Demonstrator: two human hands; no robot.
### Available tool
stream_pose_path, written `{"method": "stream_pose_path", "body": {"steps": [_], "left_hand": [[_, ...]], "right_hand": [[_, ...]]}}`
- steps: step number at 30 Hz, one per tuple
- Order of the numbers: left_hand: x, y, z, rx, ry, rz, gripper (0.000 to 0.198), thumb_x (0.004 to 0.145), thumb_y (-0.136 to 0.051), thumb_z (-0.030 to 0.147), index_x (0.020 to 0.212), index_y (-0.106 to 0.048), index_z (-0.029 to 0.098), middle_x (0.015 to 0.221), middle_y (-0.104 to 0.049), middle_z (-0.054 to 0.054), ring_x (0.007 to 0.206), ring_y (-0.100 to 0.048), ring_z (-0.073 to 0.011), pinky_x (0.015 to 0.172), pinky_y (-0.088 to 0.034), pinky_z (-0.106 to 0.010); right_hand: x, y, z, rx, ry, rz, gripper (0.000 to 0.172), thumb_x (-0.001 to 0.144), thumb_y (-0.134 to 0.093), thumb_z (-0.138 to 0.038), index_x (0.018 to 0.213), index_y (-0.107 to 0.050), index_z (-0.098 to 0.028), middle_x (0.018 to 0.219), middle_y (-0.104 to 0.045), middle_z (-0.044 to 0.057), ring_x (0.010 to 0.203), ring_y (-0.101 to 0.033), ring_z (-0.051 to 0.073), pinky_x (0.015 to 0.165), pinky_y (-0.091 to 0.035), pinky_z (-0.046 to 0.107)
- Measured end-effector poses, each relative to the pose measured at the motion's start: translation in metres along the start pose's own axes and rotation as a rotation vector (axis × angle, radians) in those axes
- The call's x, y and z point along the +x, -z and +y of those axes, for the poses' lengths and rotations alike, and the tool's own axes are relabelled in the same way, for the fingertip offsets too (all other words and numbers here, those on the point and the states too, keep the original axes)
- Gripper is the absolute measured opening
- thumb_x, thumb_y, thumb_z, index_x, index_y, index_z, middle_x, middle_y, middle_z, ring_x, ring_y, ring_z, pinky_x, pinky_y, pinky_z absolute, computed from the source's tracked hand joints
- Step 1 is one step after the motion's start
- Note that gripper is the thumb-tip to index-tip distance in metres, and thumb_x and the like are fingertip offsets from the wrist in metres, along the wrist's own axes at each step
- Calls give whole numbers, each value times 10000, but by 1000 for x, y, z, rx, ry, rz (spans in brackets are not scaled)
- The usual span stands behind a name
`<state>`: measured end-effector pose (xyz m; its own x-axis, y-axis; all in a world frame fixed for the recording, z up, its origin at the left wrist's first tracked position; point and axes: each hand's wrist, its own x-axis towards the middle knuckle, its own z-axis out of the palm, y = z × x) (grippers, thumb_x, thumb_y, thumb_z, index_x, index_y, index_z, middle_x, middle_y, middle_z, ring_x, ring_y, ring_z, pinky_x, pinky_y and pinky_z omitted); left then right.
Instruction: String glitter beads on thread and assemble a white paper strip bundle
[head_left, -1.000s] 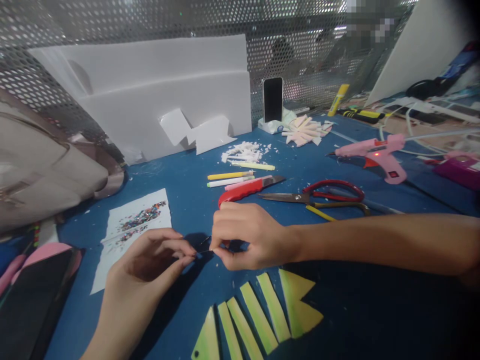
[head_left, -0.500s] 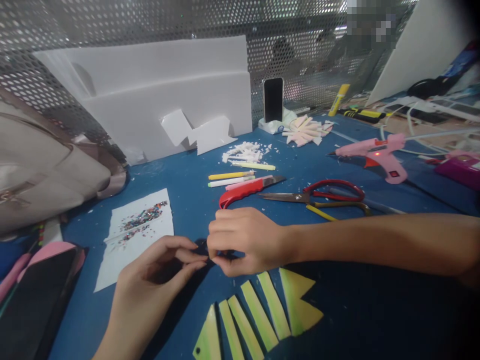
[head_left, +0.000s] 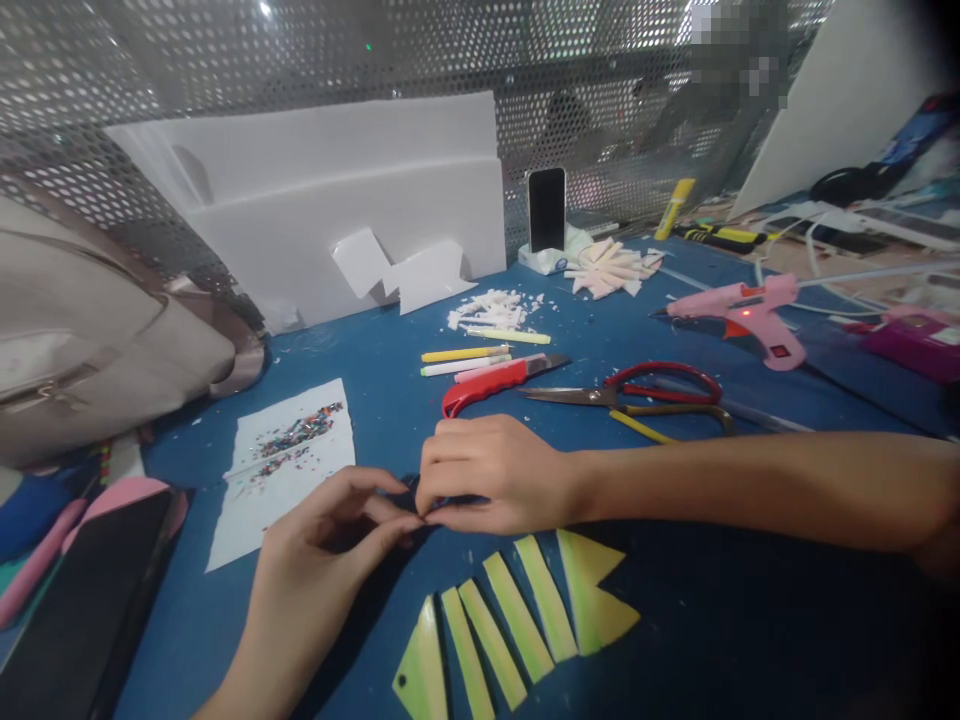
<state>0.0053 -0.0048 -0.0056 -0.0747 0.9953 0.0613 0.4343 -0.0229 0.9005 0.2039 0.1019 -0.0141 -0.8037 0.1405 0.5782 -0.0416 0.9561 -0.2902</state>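
Flat green-and-yellow pieces, streaked as if brushed, lie at the bottom centre of the frame in a spaced-out fish shape: a wedge-shaped head piece with a black dot, four narrow strips and a notched tail piece. The blue tabletop under them is smooth and specked with pale crumbs.

Above the pieces, at mid-frame, the left hand and right hand meet fingertip to fingertip. The right thumb and forefinger draw together to a point; the left thumb reaches that point, its forefinger arching apart above. Whether either pinches anything cannot be told, as fingers and shadow cover the spot.

Left of centre, glittery multicoloured flecks cover part of a creased white paper. Scissors with dull metal blades lie right of centre, their looped handles red and yellow.

The bottom edge cuts off the head piece's lower tip and the left forearm; the left edge crops the soft beige bag.
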Motion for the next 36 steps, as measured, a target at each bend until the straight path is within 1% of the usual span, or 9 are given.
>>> {"method": "stream_pose_path", "body": {"steps": [5,8,11,16,25,28,30,32,36], "left_hand": [[-2,0,1,7,24,14,143,823,-699,300,926,-623,237,656,-739,31,652,-720,-133,685,-560,-197],[-3,-1,1,17,38,13,143,822,-697,312,921,-626,237,657,-737,29,660,-719,-133,683,-560,-195],[-1,-1,2,15,43,15,151,820,-698,321,918,-622,235,650,-734,29,651,-712,-133,679,-558,-196],[3,0,2,-11,16,28,152,815,-696,310,924,-615,243,621,-712,50,613,-686,-125,628,-544,-187],[-3,-5,5,38,13,71,141,804,-698,320,903,-614,263,628,-696,74,633,-676,-121,670,-527,-197],[9,10,0,255,-136,1,207,880,-595,368,1069,-593,282,756,-722,43,719,-696,-163,709,-521,-262],[23,28,-6,503,-233,63,301,919,-519,392,1197,-545,280,965,-720,-12,832,-674,-200,778,-496,-319],[39,49,-14,763,-279,179,302,929,-469,410,1177,-547,256,1079,-678,-62,912,-635,-240,791,-466,-351],[60,76,-29,876,-243,172,185,871,-537,376,941,-645,243,944,-702,-71,762,-593,-249,707,-409,-352]], "right_hand": [[2,3,-2,80,-148,63,41,876,-538,-144,880,-556,-180,848,-605,-4,795,-470,127,705,-370,249],[3,5,-2,99,-237,95,113,839,-522,-110,928,-542,-175,890,-606,11,808,-468,137,700,-374,252],[3,7,-1,126,-182,54,108,903,-495,-117,946,-579,-169,888,-626,11,811,-484,131,735,-389,247],[1,5,1,95,-43,-64,157,984,-559,-299,1005,-635,-163,893,-663,10,834,-518,133,734,-394,242],[0,4,5,83,-32,-54,190,997,-541,-285,941,-688,-177,887,-692,22,824,-551,140,732,-408,250],[0,2,4,94,-47,-30,195,1004,-523,-263,936,-683,-173,895,-691,28,835,-566,141,741,-417,252],[1,2,4,110,-66,-18,183,999,-527,-243,921,-678,-173,897,-691,25,837,-575,137,741,-422,250],[1,1,3,130,-79,-5,170,992,-539,-232,911,-677,-174,892,-688,18,833,-579,130,733,-425,244],[1,1,3,147,-79,15,156,982,-559,-235,904,-677,-170,867,-679,10,818,-575,121,714,-428,237]]}}
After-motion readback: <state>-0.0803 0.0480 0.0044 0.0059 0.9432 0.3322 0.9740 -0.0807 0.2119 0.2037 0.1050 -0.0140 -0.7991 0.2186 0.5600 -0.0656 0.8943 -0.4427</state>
